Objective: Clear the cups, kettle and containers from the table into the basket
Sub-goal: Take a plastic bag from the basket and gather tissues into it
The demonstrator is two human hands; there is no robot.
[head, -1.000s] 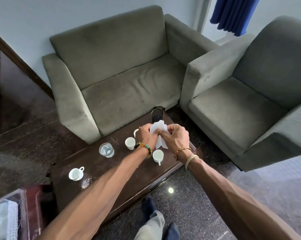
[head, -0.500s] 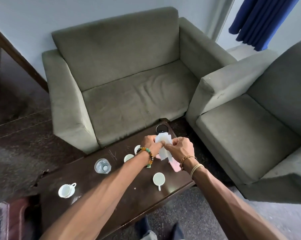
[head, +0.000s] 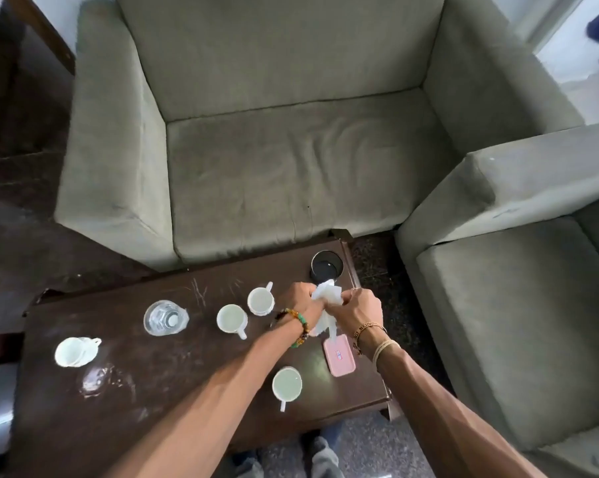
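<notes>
Two hands meet over the far right part of a dark wooden table [head: 153,391], seen from the head camera I am watching remotely. The left hand [head: 303,301] and the right hand [head: 362,307] both have their fingers curled round one crumpled white tissue [head: 327,293], each pinching a side of it, with a loose end hanging down between the wrists. Four white cups stand on the tabletop: the far cup [head: 261,301] just left of the left hand, the middle cup [head: 232,319] beside it, the near cup [head: 287,384] close to the front edge between my view of the two forearms, and the left cup [head: 74,351] well apart toward the left end. A clear bottle [head: 165,317] (seen from straight above) stands between the left cup and the middle cup. A dark round vessel [head: 326,267] sits at the far right corner, just beyond the tissue; I cannot tell whether it is the kettle. A pink flat case [head: 339,355] lies below the hands. A grey-green sofa [head: 291,160] stands behind the table, an armchair [head: 515,305] to the right.
</notes>
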